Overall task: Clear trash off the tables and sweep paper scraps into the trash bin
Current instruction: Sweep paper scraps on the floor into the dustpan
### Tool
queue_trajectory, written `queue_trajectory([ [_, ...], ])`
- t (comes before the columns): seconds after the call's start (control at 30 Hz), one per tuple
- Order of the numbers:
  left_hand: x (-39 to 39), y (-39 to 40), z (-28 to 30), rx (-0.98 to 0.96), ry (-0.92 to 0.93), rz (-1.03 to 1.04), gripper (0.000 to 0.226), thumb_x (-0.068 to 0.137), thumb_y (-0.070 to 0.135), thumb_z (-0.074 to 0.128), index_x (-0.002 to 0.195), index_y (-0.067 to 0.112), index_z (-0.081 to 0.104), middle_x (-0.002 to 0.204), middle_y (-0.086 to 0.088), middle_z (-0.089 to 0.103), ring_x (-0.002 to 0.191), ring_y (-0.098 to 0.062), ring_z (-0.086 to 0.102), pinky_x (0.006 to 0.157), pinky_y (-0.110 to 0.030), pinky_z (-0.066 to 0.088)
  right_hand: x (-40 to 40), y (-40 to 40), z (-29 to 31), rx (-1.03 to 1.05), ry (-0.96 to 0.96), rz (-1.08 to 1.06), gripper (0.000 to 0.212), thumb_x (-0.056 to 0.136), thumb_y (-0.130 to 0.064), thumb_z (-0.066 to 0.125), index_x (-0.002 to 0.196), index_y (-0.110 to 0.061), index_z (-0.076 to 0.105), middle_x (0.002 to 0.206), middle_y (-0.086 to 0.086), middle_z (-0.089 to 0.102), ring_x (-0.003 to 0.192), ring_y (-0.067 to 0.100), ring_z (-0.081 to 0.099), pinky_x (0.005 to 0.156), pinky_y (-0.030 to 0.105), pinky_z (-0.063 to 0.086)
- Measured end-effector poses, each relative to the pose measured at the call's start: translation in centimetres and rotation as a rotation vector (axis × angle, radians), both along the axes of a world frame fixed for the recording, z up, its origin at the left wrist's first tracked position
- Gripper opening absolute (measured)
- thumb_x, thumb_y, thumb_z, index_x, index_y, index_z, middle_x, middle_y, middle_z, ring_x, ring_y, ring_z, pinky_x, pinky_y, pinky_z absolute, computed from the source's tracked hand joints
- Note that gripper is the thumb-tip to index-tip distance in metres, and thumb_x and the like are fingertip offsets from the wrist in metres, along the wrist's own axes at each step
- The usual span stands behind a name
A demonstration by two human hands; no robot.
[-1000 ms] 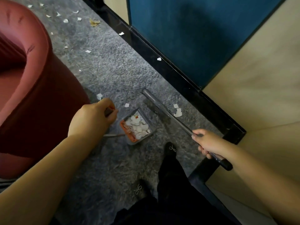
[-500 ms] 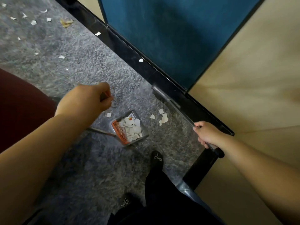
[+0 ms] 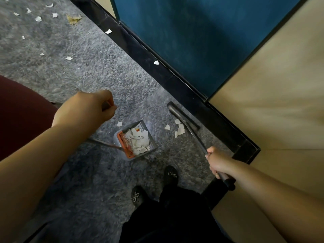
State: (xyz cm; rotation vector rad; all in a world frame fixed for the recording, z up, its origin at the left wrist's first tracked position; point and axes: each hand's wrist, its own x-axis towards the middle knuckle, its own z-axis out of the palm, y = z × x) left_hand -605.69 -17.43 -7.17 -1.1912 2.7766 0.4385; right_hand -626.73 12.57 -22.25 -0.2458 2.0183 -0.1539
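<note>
A grey dustpan (image 3: pixel 152 137) with an orange comb edge stands on the grey carpet, holding several white paper scraps. My left hand (image 3: pixel 87 107) is shut on the top of its long handle. My right hand (image 3: pixel 218 162) grips the broom handle (image 3: pixel 196 137); the dark broom head (image 3: pixel 182 114) rests on the carpet by the black baseboard. A few white paper scraps (image 3: pixel 179 130) lie between the broom head and the dustpan. One scrap (image 3: pixel 119 123) lies just left of the pan.
More scraps (image 3: pixel 37 18) and a yellowish crumpled piece (image 3: pixel 73 18) litter the carpet at the top left; two scraps (image 3: pixel 156 62) sit on the black baseboard. A dark red armchair (image 3: pixel 22 116) stands at left. A blue panel (image 3: pixel 192 41) and beige wall (image 3: pixel 271 102) close the right. My shoes (image 3: pixel 171 174) are below.
The view has shifted so the armchair moved out to the left. The broom head has moved closer to the baseboard, behind the scraps. Both hands keep their grips.
</note>
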Motion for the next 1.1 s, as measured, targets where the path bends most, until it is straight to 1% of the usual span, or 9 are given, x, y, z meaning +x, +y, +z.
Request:
queue_trajectory([
  [0.17,0.5,0.1,-0.6,-0.009,-0.005,-0.013,0.014,0.090,0.037,0.064,0.089,0.024,0.061,0.067,-0.003,0.061,0.062,-0.031,0.059,0.055,-0.037,0.051,3.3,-1.3,0.2,-0.029,-0.116,-0.023,0.038,0.098,-0.015,0.041,0.134,-0.004,0.040,0.071,0.002,0.046,0.053,0.017,0.048,0.040,0.024,0.041],
  [0.23,1.1,0.2,-0.8,-0.017,-0.014,-0.008,0.015,0.090,0.039,0.064,0.089,0.024,0.061,0.067,-0.005,0.062,0.062,-0.032,0.059,0.054,-0.037,0.050,5.0,-2.4,0.4,0.024,-0.187,-0.107,0.035,0.101,-0.014,0.041,0.135,-0.012,0.037,0.069,0.007,0.045,0.049,0.019,0.044,0.035,0.025,0.039],
  [0.33,2.1,0.4,-1.0,-0.018,0.008,-0.008,0.015,0.090,0.038,0.064,0.087,0.024,0.060,0.068,-0.005,0.063,0.063,-0.033,0.060,0.054,-0.038,0.051,7.5,-3.6,1.0,0.003,-0.295,-0.237,0.029,0.103,-0.019,0.037,0.132,-0.020,0.034,0.062,0.012,0.047,0.043,0.020,0.042,0.039,0.027,0.036],
  [0.43,3.6,0.7,-1.4,-0.034,0.029,-0.031,0.016,0.089,0.038,0.064,0.085,0.024,0.059,0.065,-0.006,0.061,0.060,-0.033,0.059,0.052,-0.038,0.050,9.7,-4.2,1.5,-0.039,-0.398,-0.290,0.026,0.103,-0.025,0.035,0.129,-0.026,0.034,0.063,0.009,0.043,0.045,0.015,0.038,0.041,0.023,0.032],
  [0.53,5.2,0.8,-1.7,-0.047,0.026,-0.021,0.018,0.089,0.042,0.063,0.085,0.026,0.057,0.066,-0.009,0.061,0.059,-0.034,0.058,0.051,-0.037,0.050,11.5,-5.0,2.3,-0.077,-0.469,-0.330,0.023,0.104,-0.025,0.035,0.126,-0.028,0.037,0.062,0.007,0.039,0.042,0.012,0.034,0.039,0.019,0.030],
  [0.73,6.3,0.6,-1.5,-0.021,0.061,-0.041,0.016,0.092,0.038,0.062,0.090,0.022,0.060,0.068,-0.008,0.063,0.063,-0.034,0.059,0.054,-0.039,0.052,12.9,-4.6,4.5,-0.124,-0.479,-0.398,0.022,0.104,-0.024,0.036,0.125,-0.028,0.041,0.062,0.006,0.039,0.034,0.008,0.032,0.036,0.015,0.029],
  [0.93,8.8,-1.3,-0.6,0.058,0.105,0.019,0.013,0.088,0.037,0.067,0.088,0.025,0.062,0.070,-0.006,0.066,0.068,-0.031,0.062,0.063,-0.039,0.053,12.1,-2.9,6.4,-0.153,-0.388,-0.453,0.027,0.104,-0.024,0.036,0.131,-0.028,0.039,0.061,0.007,0.040,0.033,0.008,0.032,0.035,0.016,0.030],
  [1.03,10.1,-1.7,0.4,0.057,0.104,0.006,0.013,0.086,0.036,0.070,0.086,0.025,0.064,0.060,0.001,0.057,0.057,-0.025,0.056,0.061,-0.036,0.051,11.6,-2.4,6.8,-0.177,-0.345,-0.478,0.032,0.105,-0.023,0.034,0.137,-0.026,0.035,0.061,0.007,0.039,0.032,0.007,0.032,0.035,0.015,0.030],
  [1.1,10.6,-1.7,1.1,0.041,0.098,-0.017,0.013,0.086,0.037,0.070,0.085,0.026,0.064,0.059,0.004,0.055,0.055,-0.023,0.054,0.059,-0.036,0.051,11.4,-2.2,6.7,-0.175,-0.334,-0.501,0.034,0.105,-0.022,0.033,0.139,-0.026,0.033,0.061,0.007,0.037,0.032,0.007,0.031,0.036,0.015,0.029],
])
